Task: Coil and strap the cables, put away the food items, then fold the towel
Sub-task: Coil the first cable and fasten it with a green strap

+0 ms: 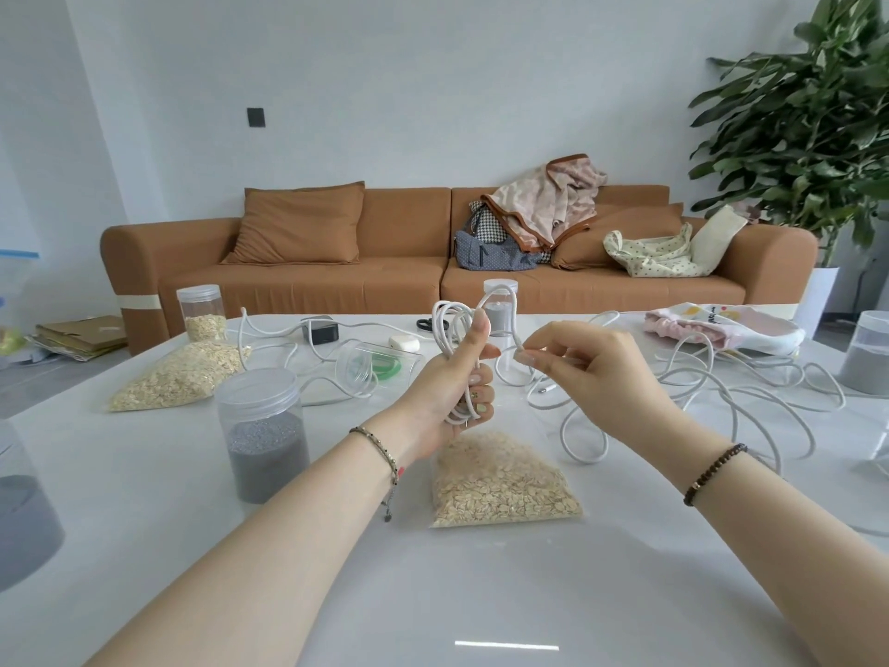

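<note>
My left hand (pixel 447 382) grips a coiled white cable (pixel 450 324) upright above the white table (pixel 192 498), thumb raised along the loops. My right hand (pixel 587 373) pinches the free end of that cable (pixel 522 353) just to the right of the coil. More loose white cable (pixel 721 392) lies tangled on the table to the right. A clear bag of oats (pixel 500 483) lies under my hands, and a second oat bag (pixel 183 375) lies to the left. A pink and white towel (pixel 721 327) sits bunched at the far right.
Clear jars stand around: grey grains (pixel 262 435) near left, oats (pixel 202 312) far left, more at the left edge (pixel 24 517) and right edge (pixel 868 353). A black charger (pixel 321 328), white earbud case (pixel 403 342) and green straps (pixel 385 365) lie mid-table. A brown sofa (pixel 409 262) is behind.
</note>
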Demonstrator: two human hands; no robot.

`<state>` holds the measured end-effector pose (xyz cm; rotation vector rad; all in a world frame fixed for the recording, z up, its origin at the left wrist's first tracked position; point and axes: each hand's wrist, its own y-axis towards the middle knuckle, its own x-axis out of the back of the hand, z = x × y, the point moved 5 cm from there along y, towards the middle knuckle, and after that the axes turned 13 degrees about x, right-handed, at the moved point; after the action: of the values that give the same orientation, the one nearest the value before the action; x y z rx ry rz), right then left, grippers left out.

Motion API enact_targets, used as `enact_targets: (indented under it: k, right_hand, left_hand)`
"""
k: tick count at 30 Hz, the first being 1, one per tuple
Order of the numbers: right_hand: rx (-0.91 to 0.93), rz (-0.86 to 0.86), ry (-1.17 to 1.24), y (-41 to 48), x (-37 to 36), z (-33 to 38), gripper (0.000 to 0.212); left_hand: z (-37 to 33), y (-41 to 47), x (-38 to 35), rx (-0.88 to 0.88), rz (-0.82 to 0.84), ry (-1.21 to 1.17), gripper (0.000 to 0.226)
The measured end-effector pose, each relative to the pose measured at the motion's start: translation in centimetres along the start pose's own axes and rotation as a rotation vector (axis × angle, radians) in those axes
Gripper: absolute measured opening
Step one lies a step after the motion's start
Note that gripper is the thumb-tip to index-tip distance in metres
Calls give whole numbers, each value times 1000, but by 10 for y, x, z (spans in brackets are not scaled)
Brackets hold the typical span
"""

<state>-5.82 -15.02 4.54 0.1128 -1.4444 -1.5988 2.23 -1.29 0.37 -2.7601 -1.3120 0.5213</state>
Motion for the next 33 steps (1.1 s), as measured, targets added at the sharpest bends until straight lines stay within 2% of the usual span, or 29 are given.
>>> enact_targets:
  k: [2,5,7,13,17,19,22,26,30,33]
  right_hand:
    - [26,19,-68,-1,-3,-1,12]
    - [112,56,-181,-1,-7,4,10]
    - [167,79,-237,-1,-10,9,17]
    - [193,117,-336,-3,-16,13,42]
    - [183,149,-326,-4,-18,16,31]
    - [180,168,-315,-4,-19,16,35]
    - [166,168,-299,-5,-18,13,42]
    - [189,154,-274,-6,-19,12,41]
    - [198,174,-257,-5,-23,14,27]
    - [205,189,-233,-6,-24,15,23]
  left_hand:
    - [0,0,0,-5,12,26,70]
    - [3,1,-1,8,41,41,41]
    - [5,2,0,3,39,62,32]
    - [7,8,5,-35,-18,83,33]
    - [6,1,0,-53,-29,105,28]
    - [5,-1,2,-66,-43,79,28]
    - [3,1,7,-92,-49,-27,29]
    - [-2,2,10,-127,1,-206,29]
    - [-4,1,9,-126,65,-313,29]
    - [-7,0,8,-108,105,-407,43]
